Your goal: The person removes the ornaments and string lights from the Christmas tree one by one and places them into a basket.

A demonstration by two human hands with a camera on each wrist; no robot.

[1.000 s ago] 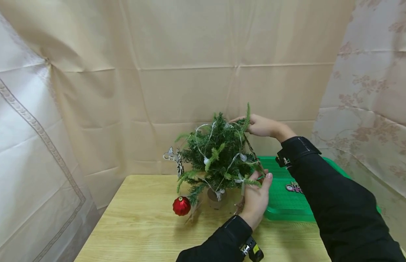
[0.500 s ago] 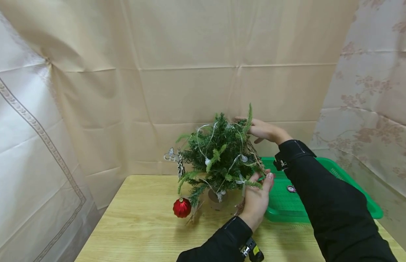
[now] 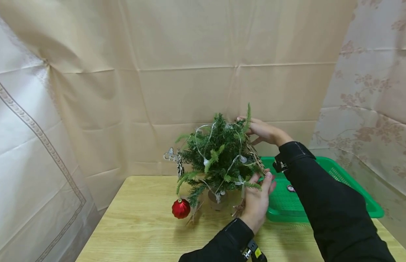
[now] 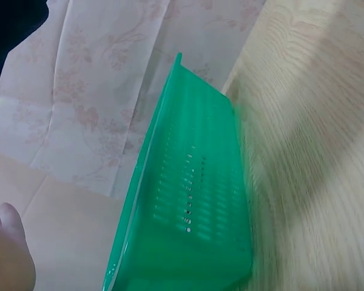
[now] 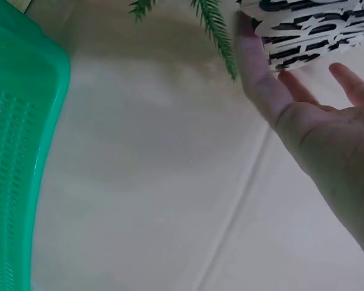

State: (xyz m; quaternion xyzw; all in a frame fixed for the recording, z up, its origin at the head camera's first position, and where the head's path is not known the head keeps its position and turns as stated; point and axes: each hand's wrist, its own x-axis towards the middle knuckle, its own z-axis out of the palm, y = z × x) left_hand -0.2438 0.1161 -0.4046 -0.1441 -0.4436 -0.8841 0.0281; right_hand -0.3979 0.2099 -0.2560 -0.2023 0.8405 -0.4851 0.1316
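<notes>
Bristling green, the tree (image 3: 222, 145) wears lights (image 3: 243, 159) (and a red bauble (image 3: 181, 209)).

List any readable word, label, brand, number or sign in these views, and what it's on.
None readable for certain.
Cut-out ornament at the right hand: cropped at the frame edge; can't tell whether its strips form letters.
White ornament on the tree: too small to read.
Left wrist device: yellow patch, any marking too small.
Right wrist device: any marking too small.
Pink piece in the green tray: too small.
</notes>
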